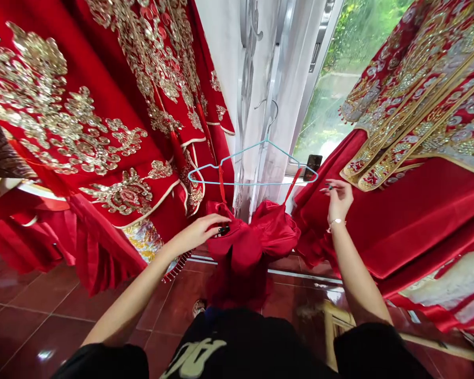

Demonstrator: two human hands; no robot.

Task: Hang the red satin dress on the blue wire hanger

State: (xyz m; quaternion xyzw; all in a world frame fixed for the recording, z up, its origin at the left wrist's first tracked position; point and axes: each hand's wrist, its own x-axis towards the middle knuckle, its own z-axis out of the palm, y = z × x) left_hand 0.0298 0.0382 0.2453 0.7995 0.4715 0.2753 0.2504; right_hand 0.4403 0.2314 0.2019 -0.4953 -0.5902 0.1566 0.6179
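A light blue wire hanger (253, 160) hangs in front of a white curtain, with a bunched red satin garment (256, 239) slung from it by thin red straps. My left hand (205, 229) grips the left side of that red garment, fingers curled into the fabric. My right hand (338, 197) is raised beside the hanger's right end, fingers pinched near the right strap and a small black tag (313, 166). A bracelet sits on my right wrist.
Red robes with gold embroidery (102, 121) hang at the left and another embroidered red robe (418, 131) at the right. A white curtain (260, 79) and a window (347, 68) lie behind. The floor is dark red tile (31, 310). A pale wooden frame (334, 321) stands low right.
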